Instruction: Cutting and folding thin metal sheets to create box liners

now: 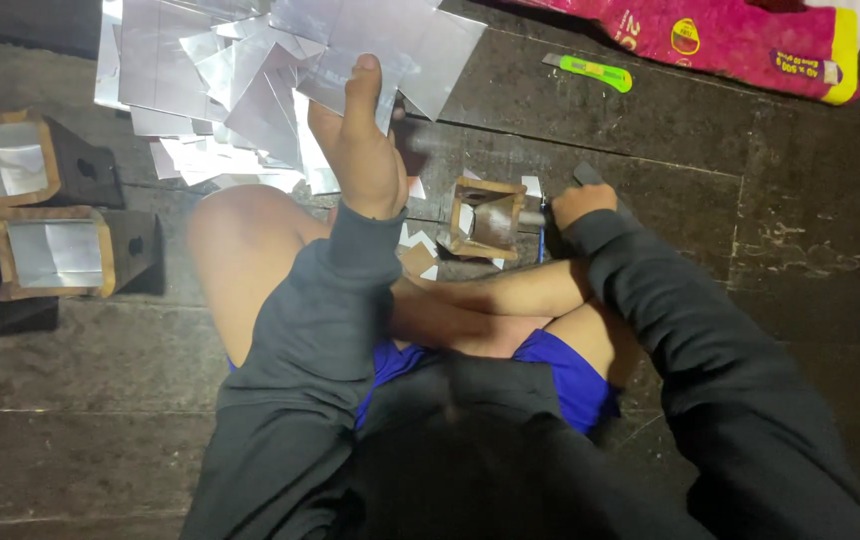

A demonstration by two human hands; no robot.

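I sit cross-legged on a dark floor. My left hand [360, 150] is raised and pinches a shiny silver foil sheet [395, 45] from a spread of such sheets. My right hand [582, 202] is closed on a dark tool handle whose metal tip [533, 217] meets a small brown cardboard funnel-shaped box [485, 218] lined with foil, lying on the floor in front of my legs. Small paper scraps [418, 255] lie beside it.
Several finished foil-lined cardboard boxes [55, 250] stand at the left edge. A pile of silver sheets [220, 90] covers the floor at the top. A green utility knife [590, 72] and a pink printed sack [740, 40] lie at the upper right.
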